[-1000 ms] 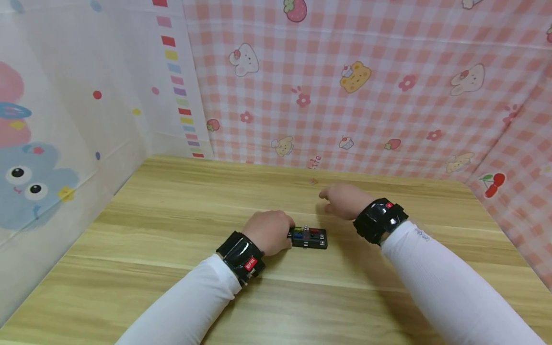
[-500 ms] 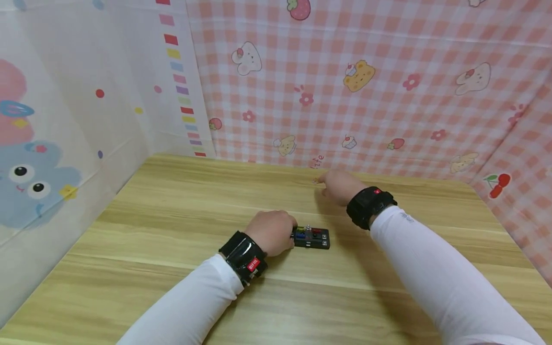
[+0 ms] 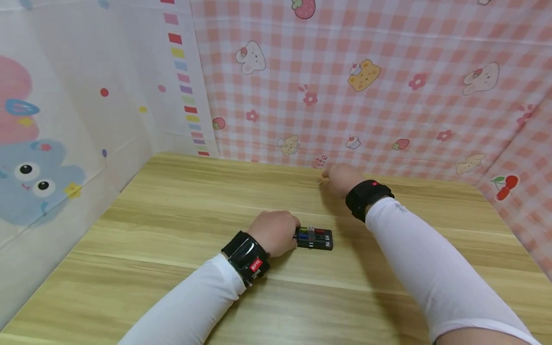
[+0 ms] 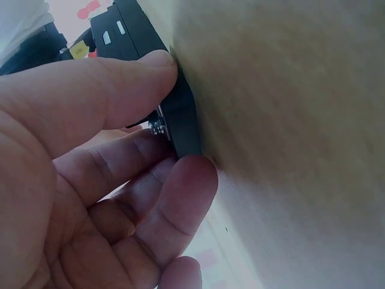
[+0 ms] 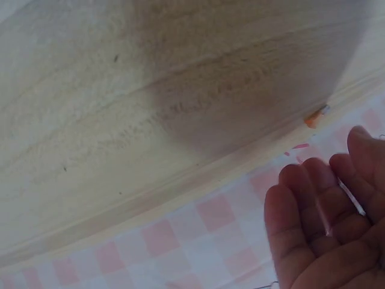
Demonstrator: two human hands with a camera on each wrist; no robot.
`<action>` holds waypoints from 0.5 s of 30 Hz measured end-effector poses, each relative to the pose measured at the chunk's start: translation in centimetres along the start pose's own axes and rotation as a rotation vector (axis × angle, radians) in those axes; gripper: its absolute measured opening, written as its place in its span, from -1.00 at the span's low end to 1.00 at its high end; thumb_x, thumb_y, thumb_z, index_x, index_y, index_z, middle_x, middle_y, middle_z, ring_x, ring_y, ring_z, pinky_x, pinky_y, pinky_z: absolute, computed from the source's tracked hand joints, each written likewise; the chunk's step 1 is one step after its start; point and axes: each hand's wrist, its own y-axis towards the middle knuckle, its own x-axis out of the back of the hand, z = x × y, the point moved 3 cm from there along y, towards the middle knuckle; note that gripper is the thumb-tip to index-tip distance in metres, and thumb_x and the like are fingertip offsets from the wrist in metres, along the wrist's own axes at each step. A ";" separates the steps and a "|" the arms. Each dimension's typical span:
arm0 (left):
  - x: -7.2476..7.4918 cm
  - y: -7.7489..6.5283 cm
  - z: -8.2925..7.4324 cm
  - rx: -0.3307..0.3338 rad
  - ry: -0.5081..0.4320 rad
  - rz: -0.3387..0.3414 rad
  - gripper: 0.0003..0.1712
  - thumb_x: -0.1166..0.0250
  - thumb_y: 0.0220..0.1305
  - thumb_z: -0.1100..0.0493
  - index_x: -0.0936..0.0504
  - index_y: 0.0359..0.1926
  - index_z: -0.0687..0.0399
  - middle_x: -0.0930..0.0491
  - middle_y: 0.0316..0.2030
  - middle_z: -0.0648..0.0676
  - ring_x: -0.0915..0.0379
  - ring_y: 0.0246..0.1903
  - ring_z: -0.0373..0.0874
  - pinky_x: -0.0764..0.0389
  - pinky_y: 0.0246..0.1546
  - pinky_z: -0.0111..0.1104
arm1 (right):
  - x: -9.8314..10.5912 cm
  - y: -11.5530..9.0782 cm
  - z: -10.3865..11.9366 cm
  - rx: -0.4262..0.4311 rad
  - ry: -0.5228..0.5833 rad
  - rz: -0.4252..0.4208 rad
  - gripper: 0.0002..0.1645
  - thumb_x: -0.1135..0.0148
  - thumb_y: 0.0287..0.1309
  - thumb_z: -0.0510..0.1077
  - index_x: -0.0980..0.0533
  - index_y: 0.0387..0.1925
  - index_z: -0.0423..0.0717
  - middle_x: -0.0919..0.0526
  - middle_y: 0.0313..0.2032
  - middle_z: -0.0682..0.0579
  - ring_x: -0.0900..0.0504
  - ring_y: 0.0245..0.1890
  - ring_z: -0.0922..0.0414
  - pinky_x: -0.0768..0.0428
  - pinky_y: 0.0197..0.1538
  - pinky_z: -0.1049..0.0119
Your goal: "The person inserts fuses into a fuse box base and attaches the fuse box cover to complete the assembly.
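A black fuse block [image 3: 317, 238] lies flat on the wooden table, with yellow, red and blue fuses on top and metal terminals. My left hand [image 3: 274, 233] holds its left end. In the left wrist view, the thumb and fingers pinch the fuse block [image 4: 189, 123] along its edges. My right hand [image 3: 343, 180] reaches to the back of the table. Just by its fingertips lies a small orange piece with a metallic end, like a blade fuse [image 5: 314, 117]. A gap shows between it and the loosely bent fingers [image 5: 281, 208] in the right wrist view.
The wooden table [image 3: 181, 206] ends at a pink checked cloth [image 3: 276, 96] behind the right hand. A white patterned cloth [image 3: 125, 52] hangs on the left side.
My right hand has moved back across the table to the small orange piece. The left hand has kept its hold on the fuse block, which stays in place.
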 end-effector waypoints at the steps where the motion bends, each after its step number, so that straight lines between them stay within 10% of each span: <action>1: 0.0 0.0 0.0 0.001 -0.001 0.000 -0.59 -0.53 0.24 -0.06 -0.79 0.06 -0.03 -0.79 -0.08 -0.01 -0.67 -0.20 -0.13 -0.66 -0.10 -0.15 | -0.1 0.3 -0.2 -0.009 0.008 -0.004 -0.55 -0.09 0.49 -0.25 -0.57 0.31 -0.26 -0.62 0.29 -0.28 -0.59 0.30 -0.21 -0.52 0.38 -0.08; 15: -0.1 0.2 0.1 -0.004 -0.001 0.002 -0.60 -0.54 0.23 -0.05 -0.79 0.05 -0.04 -0.78 -0.11 -0.03 -0.62 -0.25 -0.17 -0.64 -0.14 -0.19 | -1.1 2.3 -0.6 -0.048 0.001 -0.040 -0.58 -0.23 0.50 0.02 -0.71 0.11 -0.19 -0.75 0.14 -0.19 -0.71 0.12 -0.14 -0.61 0.25 -0.03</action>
